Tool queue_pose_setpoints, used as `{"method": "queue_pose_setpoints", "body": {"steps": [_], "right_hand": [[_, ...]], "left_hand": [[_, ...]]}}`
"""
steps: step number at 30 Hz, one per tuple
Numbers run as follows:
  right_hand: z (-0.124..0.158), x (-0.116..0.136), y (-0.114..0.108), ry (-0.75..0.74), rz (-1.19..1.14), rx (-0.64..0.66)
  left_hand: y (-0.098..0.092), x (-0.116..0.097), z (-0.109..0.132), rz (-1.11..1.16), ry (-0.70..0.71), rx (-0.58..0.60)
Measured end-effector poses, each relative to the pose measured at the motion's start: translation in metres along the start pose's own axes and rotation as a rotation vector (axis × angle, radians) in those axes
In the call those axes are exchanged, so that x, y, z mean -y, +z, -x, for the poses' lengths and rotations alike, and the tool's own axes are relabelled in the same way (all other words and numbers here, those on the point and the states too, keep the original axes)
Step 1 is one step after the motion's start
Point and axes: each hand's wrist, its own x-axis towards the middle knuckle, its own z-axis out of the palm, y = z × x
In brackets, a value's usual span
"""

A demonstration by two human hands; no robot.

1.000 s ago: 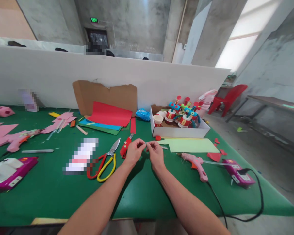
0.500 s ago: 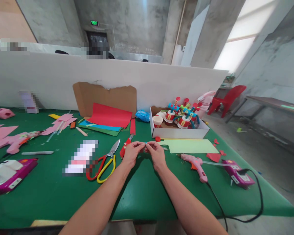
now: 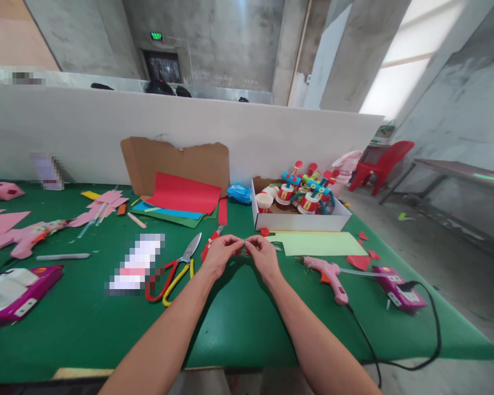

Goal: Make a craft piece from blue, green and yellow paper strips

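Observation:
My left hand (image 3: 219, 253) and my right hand (image 3: 264, 255) meet above the green table (image 3: 86, 323), fingertips pinched together on a tiny pale piece (image 3: 243, 241) that is too small to name. Just left of my left hand lies a pair of scissors (image 3: 173, 270) with red and yellow handles, and a red utility knife (image 3: 211, 242) rests behind that hand. To the right of my right hand lie a light green sheet (image 3: 319, 243) and a pink glue gun (image 3: 328, 275).
A white box (image 3: 300, 221) of red paper-cup figures stands at the back right. Stacked coloured paper (image 3: 180, 198) leans on cardboard (image 3: 175, 160). Pink cut-outs (image 3: 20, 233) and a magenta device (image 3: 14, 295) sit left; another magenta device (image 3: 399, 289) with a black cable (image 3: 434, 340) sits right.
Both hands stay pinched together at the same spot; they have shifted very slightly away from me. Nothing else on the table has moved.

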Motion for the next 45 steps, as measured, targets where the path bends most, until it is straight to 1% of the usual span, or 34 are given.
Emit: {"method": "queue_pose_setpoints", "body": {"steps": [6, 8, 10, 13, 18, 20, 25, 28, 31, 34, 37, 42, 45], "right_hand": [[0.002, -0.003, 0.003, -0.005, -0.060, 0.027], [0.000, -0.005, 0.002, 0.023, -0.089, 0.042], [-0.002, -0.007, 0.000, 0.060, -0.109, 0.044], [-0.003, -0.006, -0.001, 0.089, -0.149, 0.018], [0.002, -0.004, 0.006, 0.088, -0.230, 0.030], [0.004, -0.004, 0.008, 0.057, -0.212, 0.027], [0.002, -0.004, 0.002, 0.007, -0.111, -0.057], [-0.001, -0.001, -0.002, -0.016, -0.011, -0.038], [-0.001, 0.002, -0.004, -0.070, 0.096, -0.012], [0.000, 0.004, -0.004, -0.091, 0.136, -0.008], [0.001, 0.003, -0.004, -0.060, 0.104, -0.003], [0.000, 0.000, -0.003, 0.018, -0.030, 0.066], [0.000, -0.003, -0.001, 0.053, -0.097, 0.077]], "left_hand": [[-0.003, 0.003, -0.001, -0.007, 0.063, 0.005], [-0.004, 0.006, -0.002, 0.001, 0.043, 0.006], [-0.004, 0.007, -0.004, 0.028, -0.014, 0.017], [-0.004, 0.008, -0.005, 0.089, -0.074, 0.030], [-0.003, 0.007, -0.005, 0.182, -0.050, 0.002], [-0.002, 0.008, -0.005, 0.200, -0.053, 0.002], [-0.003, 0.007, -0.004, 0.157, -0.045, 0.009], [-0.004, 0.004, -0.004, 0.074, -0.008, 0.016], [-0.005, 0.002, -0.004, -0.009, 0.011, 0.013], [-0.005, 0.001, -0.003, -0.039, 0.009, 0.005], [-0.005, 0.001, -0.002, -0.018, -0.008, 0.012], [-0.009, -0.001, -0.002, 0.087, -0.002, 0.078], [-0.010, 0.000, -0.003, 0.106, 0.000, 0.079]]}}
